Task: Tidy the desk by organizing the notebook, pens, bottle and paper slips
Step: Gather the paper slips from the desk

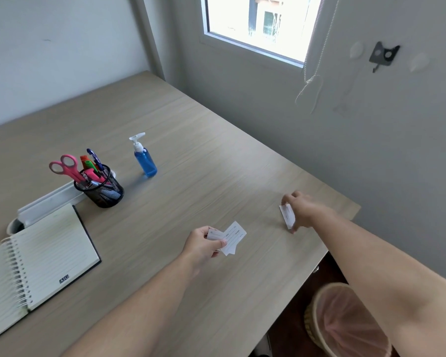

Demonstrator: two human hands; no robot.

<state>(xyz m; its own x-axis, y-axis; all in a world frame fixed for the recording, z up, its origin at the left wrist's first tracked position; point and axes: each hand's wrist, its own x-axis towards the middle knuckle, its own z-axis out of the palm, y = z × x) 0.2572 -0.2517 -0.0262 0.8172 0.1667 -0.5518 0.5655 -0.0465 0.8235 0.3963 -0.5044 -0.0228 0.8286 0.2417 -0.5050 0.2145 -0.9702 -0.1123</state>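
Observation:
My left hand (202, 244) pinches a small bunch of white paper slips (232, 237) just above the middle of the wooden desk (191, 140). Farther right, my right hand (303, 208) grips one more white paper slip (287, 215) on edge, its lower corner touching the desk. A spiral notebook (40, 256) lies open at the left. Behind it a black mesh cup (101, 189) holds pens, markers and pink scissors (65, 166). A blue pump bottle (144, 158) stands upright beside the cup.
A white tray-like strip (47, 199) lies behind the notebook, with a white cup (14, 226) at its left end. A wicker bin with a pink liner (345, 323) sits on the floor below the desk's right edge. Walls and a window bound the desk behind.

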